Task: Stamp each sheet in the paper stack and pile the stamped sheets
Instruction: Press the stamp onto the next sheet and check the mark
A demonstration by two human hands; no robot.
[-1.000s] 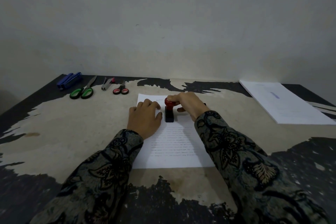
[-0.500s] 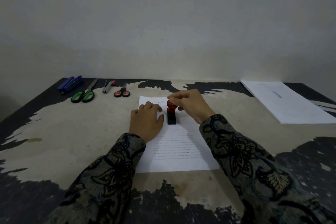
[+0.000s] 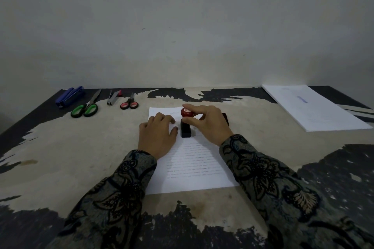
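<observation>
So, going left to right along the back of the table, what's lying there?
Blue stapler → green-handled scissors → staple remover → small red-handled scissors → stack of paper at the far right.

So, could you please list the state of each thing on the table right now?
stamp: upright on the sheet, right hand pinching its red knob
sheet: flat, left hand resting on it
paper stack: flat, far right, untouched
green scissors: closed
red scissors: closed
blue stapler: closed
</observation>
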